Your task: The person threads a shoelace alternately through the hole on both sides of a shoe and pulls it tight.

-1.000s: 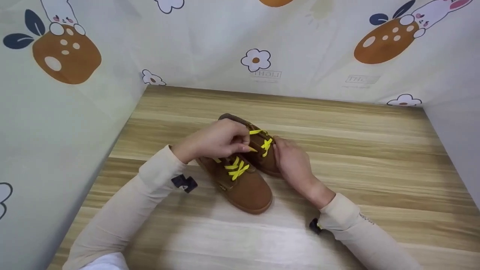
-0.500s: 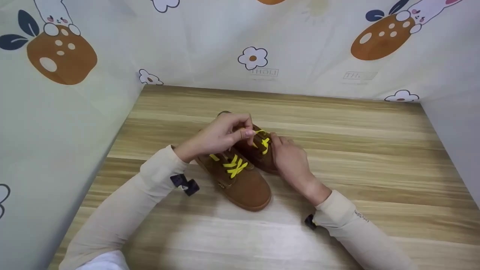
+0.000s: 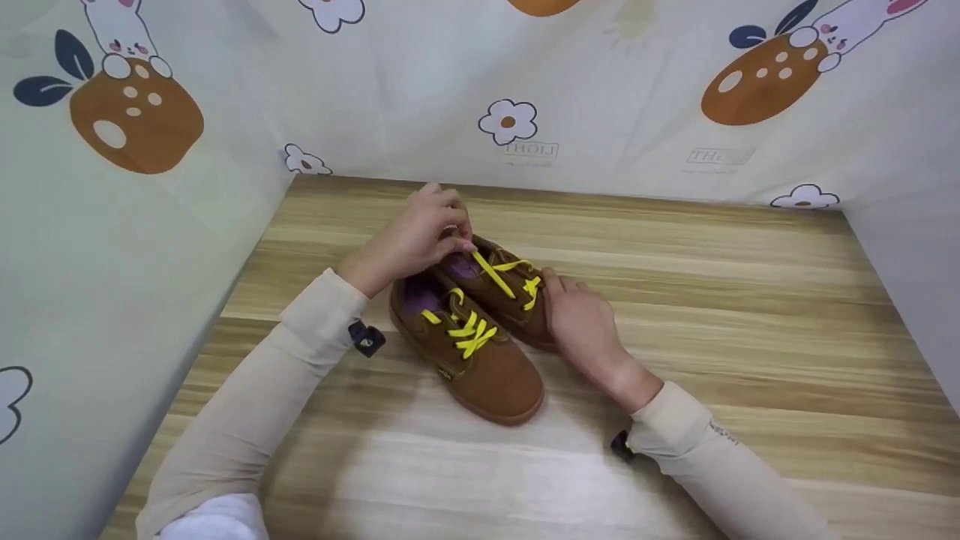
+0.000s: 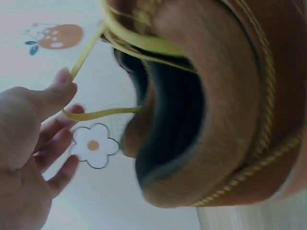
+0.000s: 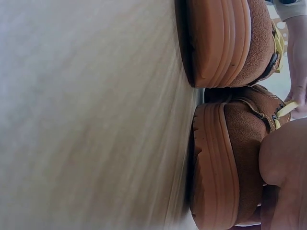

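Two brown lace-up shoes with yellow laces lie side by side on the wood-grain surface. My left hand [image 3: 424, 225] pinches the yellow shoelace [image 3: 495, 275] of the farther shoe [image 3: 517, 319] between thumb and index finger. In the left wrist view the lace [image 4: 88, 52] runs from those fingertips to the shoe, the other fingers spread below. My right hand [image 3: 589, 322] grips the farther shoe's front on its right side. The nearer shoe [image 3: 499, 382], its lace crossed over the tongue, is untouched. In the right wrist view, the thick soles of both shoes show.
The wood-grain surface [image 3: 750, 337] spreads around the shoes. Behind it stands a pale sheet [image 3: 615, 97] printed with flowers and fruit, with more of it along the left side. A dark wrist camera [image 3: 366, 339] sits at the left sleeve.
My left hand has moved up and left, drawing the yellow lace out straight toward the heel end and uncovering the shoe openings. The right hand stays on the farther shoe.
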`<action>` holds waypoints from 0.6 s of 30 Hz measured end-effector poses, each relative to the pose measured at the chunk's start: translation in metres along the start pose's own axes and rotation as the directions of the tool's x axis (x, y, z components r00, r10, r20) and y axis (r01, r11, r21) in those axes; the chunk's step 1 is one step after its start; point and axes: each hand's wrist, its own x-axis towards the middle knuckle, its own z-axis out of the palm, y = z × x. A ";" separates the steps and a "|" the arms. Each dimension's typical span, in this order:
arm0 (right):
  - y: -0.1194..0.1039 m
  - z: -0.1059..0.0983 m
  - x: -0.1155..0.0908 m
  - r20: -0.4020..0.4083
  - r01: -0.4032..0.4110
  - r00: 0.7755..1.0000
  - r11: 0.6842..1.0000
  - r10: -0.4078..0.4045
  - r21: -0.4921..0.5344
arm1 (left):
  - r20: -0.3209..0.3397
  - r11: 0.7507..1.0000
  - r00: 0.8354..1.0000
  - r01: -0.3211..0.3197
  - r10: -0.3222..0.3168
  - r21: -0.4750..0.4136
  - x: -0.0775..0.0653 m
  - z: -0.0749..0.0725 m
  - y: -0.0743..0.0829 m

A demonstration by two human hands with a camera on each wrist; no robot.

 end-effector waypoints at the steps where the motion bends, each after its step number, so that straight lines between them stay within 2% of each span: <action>1: 0.000 0.000 0.000 0.004 0.000 1.000 1.000 0.000 0.003 | 0.000 1.000 1.000 -0.001 0.001 0.000 -0.001 0.001 0.000; 4: 0.000 0.000 0.000 0.008 0.005 1.000 1.000 -0.005 0.005 | -0.003 0.993 0.999 0.049 -0.050 -0.106 -0.002 0.002 0.005; 6: 0.000 0.000 0.000 0.006 0.011 1.000 1.000 -0.011 0.000 | -0.031 0.962 0.993 0.101 -0.113 -0.255 -0.003 0.001 0.011; 7: 0.000 0.000 0.000 0.005 0.012 1.000 1.000 -0.012 -0.002 | -0.056 0.931 0.988 0.119 -0.147 -0.344 -0.002 0.001 0.014; 9: 0.001 -0.001 0.000 0.002 0.013 1.000 1.000 -0.013 -0.006 | -0.109 0.844 0.973 0.120 -0.206 -0.522 -0.001 0.000 0.021; 11: 0.001 -0.001 0.001 0.002 0.011 1.000 1.000 -0.011 -0.008 | -0.159 0.739 0.957 0.078 -0.245 -0.669 0.000 -0.002 0.029; 13: 0.001 -0.001 0.001 -0.009 0.006 1.000 1.000 -0.006 -0.008 | -0.189 0.633 0.945 0.024 -0.267 -0.774 0.000 -0.004 0.037; 14: 0.000 -0.001 0.001 -0.018 0.002 1.000 1.000 -0.002 -0.006 | -0.200 0.591 0.940 0.003 -0.278 -0.806 0.000 -0.006 0.041; 17: 0.000 0.000 0.002 -0.046 -0.008 0.999 1.000 0.008 -0.003 | -0.220 0.500 0.924 -0.037 -0.312 -0.865 0.000 -0.015 0.051; 18: 0.000 0.000 0.002 -0.050 -0.014 0.999 1.000 0.014 0.005 | -0.228 0.478 0.921 -0.053 -0.317 -0.877 0.000 -0.018 0.053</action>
